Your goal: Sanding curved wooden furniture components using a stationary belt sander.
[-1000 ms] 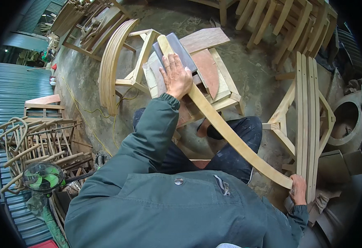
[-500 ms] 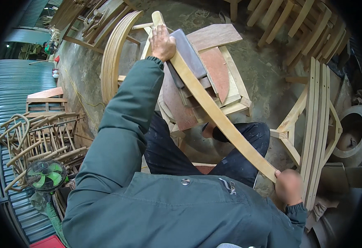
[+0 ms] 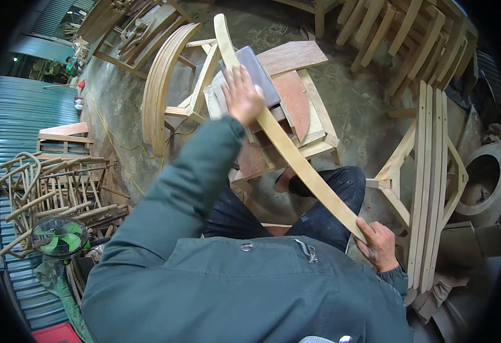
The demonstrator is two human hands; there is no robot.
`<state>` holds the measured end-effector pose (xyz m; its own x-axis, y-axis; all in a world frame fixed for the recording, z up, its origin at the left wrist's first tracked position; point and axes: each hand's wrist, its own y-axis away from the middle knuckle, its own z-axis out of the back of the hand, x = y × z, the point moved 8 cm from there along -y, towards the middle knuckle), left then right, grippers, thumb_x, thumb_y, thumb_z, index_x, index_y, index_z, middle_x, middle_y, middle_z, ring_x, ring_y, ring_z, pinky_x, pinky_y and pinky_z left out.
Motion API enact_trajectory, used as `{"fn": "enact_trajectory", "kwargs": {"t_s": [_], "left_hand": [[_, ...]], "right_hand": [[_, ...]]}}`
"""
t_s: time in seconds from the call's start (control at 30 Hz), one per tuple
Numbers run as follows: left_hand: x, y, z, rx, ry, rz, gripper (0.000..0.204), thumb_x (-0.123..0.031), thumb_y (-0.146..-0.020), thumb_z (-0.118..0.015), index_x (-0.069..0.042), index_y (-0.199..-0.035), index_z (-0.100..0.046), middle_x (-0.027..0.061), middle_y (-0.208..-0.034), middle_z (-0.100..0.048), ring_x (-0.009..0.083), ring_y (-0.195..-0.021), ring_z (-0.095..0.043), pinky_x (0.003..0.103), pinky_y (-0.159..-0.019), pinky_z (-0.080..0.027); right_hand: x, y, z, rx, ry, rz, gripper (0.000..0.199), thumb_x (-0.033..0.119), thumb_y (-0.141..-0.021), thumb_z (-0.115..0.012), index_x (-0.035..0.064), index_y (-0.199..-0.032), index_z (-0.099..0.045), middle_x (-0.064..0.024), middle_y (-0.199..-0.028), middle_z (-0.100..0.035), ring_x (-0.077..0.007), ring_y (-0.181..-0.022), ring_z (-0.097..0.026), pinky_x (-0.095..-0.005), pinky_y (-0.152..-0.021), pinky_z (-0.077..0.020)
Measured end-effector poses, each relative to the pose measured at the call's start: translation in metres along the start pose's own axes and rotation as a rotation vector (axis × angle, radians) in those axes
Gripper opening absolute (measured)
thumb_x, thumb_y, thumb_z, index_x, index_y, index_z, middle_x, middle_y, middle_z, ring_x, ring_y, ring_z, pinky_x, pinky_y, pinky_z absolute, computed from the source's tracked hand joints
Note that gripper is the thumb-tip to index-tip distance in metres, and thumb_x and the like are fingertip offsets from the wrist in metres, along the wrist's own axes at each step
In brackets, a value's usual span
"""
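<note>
A long, gently curved wooden slat (image 3: 302, 163) slants across in front of me, its far end tipping up past a low wooden work stand (image 3: 319, 108). My left hand (image 3: 243, 97) lies on the slat's upper half with its fingers stretched out; whether anything is under the palm is hidden. At the near end, by my knee, my right hand (image 3: 378, 244) is closed round the slat. Beneath the slat, a grey flat pad (image 3: 260, 74) and several board pieces are piled on the stand.
Curved wooden strips (image 3: 159, 91) lean on a frame at the far left. To my right, several straight slats (image 3: 428, 188) rest across a wooden support. More cut pieces (image 3: 422, 40) are stacked at the far right. A green-bladed fan (image 3: 60, 237) stands left, beside piled chair frames (image 3: 50, 194).
My left hand has slid down along the slat toward me, leaving its far end bare. The slat's near end and my right hand have shifted slightly left and up in the view.
</note>
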<state>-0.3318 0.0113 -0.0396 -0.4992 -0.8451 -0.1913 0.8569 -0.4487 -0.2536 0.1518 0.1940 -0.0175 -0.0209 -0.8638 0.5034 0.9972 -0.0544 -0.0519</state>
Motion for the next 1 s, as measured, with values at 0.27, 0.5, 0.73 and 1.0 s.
{"fn": "enact_trajectory", "kwargs": {"t_s": [0.27,0.5,0.73,1.0], "left_hand": [[-0.028,0.059,0.021,0.015,0.228,0.167,0.077,-0.024,-0.094,-0.049,0.007,-0.161,-0.025,0.0257,-0.171,-0.019,0.0467,-0.16,-0.008,0.067,-0.125,-0.005],[0.001,-0.025,0.007,0.082,0.109,0.111,0.076,-0.028,-0.096,-0.047,0.005,-0.161,-0.026,0.0242,-0.171,-0.021,0.0445,-0.16,-0.01,0.067,-0.126,-0.005],[0.05,-0.109,-0.007,0.059,0.065,-0.003,0.075,-0.029,-0.097,-0.045,0.004,-0.161,-0.026,0.0245,-0.17,-0.023,0.0454,-0.159,-0.015,0.068,-0.125,-0.01],[0.087,-0.202,-0.03,0.035,0.135,-0.112,0.074,-0.031,-0.098,-0.041,0.002,-0.162,-0.026,0.0229,-0.171,-0.022,0.045,-0.159,-0.017,0.067,-0.125,-0.014]], "right_hand": [[0.011,0.035,0.013,0.007,-0.044,0.005,0.074,0.01,-0.069,-0.085,0.0158,-0.14,-0.063,-0.0108,-0.09,-0.063,-0.0295,-0.077,-0.063,-0.0412,-0.068,-0.0517],[0.046,-0.025,0.007,-0.142,-0.096,0.101,0.064,0.007,-0.073,-0.084,0.016,-0.134,-0.067,-0.0126,-0.105,-0.066,-0.0305,-0.085,-0.066,-0.04,-0.073,-0.0555],[0.075,-0.093,-0.015,-0.226,-0.014,0.176,0.06,0.01,-0.076,-0.083,0.0178,-0.134,-0.068,-0.0113,-0.111,-0.062,-0.0306,-0.097,-0.062,-0.0415,-0.083,-0.0515],[0.104,-0.172,-0.044,-0.243,-0.007,0.177,0.058,0.006,-0.081,-0.078,0.0128,-0.137,-0.066,-0.0157,-0.115,-0.057,-0.0335,-0.1,-0.058,-0.043,-0.086,-0.051]]}}
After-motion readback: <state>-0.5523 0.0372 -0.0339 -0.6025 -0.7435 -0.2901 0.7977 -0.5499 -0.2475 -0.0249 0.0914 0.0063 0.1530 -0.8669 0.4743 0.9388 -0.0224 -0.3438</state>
